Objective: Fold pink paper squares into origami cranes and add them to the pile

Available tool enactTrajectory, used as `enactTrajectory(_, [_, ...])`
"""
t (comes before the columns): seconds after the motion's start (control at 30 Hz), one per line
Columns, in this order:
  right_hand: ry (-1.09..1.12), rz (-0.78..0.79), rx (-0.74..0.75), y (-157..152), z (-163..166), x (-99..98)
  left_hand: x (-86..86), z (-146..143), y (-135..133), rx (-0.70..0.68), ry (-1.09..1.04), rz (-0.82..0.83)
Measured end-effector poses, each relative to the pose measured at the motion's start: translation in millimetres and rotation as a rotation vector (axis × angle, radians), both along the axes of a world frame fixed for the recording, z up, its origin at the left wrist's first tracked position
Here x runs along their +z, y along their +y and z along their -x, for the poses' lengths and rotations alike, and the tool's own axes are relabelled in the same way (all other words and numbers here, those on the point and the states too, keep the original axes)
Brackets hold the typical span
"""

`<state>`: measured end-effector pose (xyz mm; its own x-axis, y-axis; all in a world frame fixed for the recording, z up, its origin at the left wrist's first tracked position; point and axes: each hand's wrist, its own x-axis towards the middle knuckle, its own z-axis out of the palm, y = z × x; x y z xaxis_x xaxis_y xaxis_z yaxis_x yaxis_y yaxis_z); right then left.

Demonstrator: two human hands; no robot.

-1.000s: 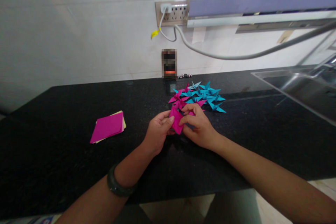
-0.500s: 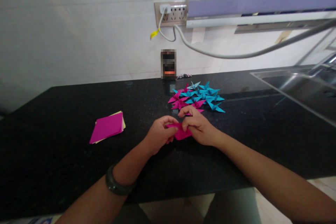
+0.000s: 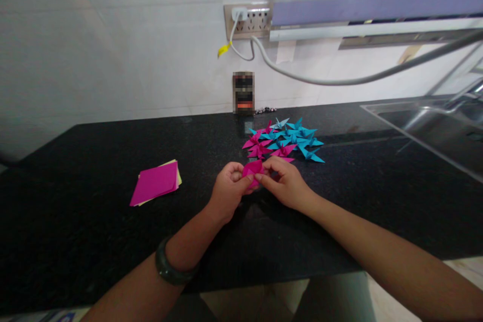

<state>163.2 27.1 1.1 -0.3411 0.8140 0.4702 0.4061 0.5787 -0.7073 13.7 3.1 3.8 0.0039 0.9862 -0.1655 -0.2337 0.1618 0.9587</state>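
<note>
Two hands at centre: left hand (image 3: 228, 188) and right hand (image 3: 285, 183), fingertips pinched on one small folded magenta paper (image 3: 252, 168), held between them close over the black tabletop (image 3: 94, 161). Just beyond the right hand, a cluster of folded pink and teal paper shapes (image 3: 287, 140). Well off to the left, a flat stack of magenta and yellow sheets (image 3: 155, 183). Dark bracelet (image 3: 169, 269) on left wrist. Steel sink (image 3: 433, 121) at far right.

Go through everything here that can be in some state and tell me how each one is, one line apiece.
pink paper: partly folded, pinched between both hands.
left hand: closed on the pink paper.
right hand: closed on the pink paper.
paper sheets: unfolded, stacked flat on the counter.
origami pieces: folded, lying in a cluster.
white plug: plugged into the wall socket.
</note>
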Motion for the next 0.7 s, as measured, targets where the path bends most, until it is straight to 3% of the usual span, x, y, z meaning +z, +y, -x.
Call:
enactTrajectory(0.07, [0.067, 0.105, 0.009, 2.7, 0.7, -2.3, 1.3, -0.5, -1.6, -0.055, 0.016, -0.006])
enactTrajectory(0.17, [0.210, 0.404, 0.072, 4.5, 1.5, -3.7, 0.6, -0.7, -2.5, -0.124, 0.020, -0.028])
enactTrajectory(0.27, [0.314, 0.593, 0.142, 4.6, 1.3, -3.3, -1.1, -0.5, -1.7, -0.110, 0.021, -0.027])
enactTrajectory(0.4, [0.363, 0.649, 0.150, 5.6, 0.1, -4.6, 0.1, -0.6, -0.9, -0.086, 0.040, -0.025])
enactTrajectory(0.57, [0.340, 0.553, 0.086, 7.1, 1.2, -6.9, 3.7, -2.6, -2.7, -0.068, 0.091, -0.049])
enactTrajectory(0.7, [0.384, 0.568, 0.032, 5.7, 3.9, -7.0, 4.1, -4.4, -4.3, -0.050, 0.145, -0.050])
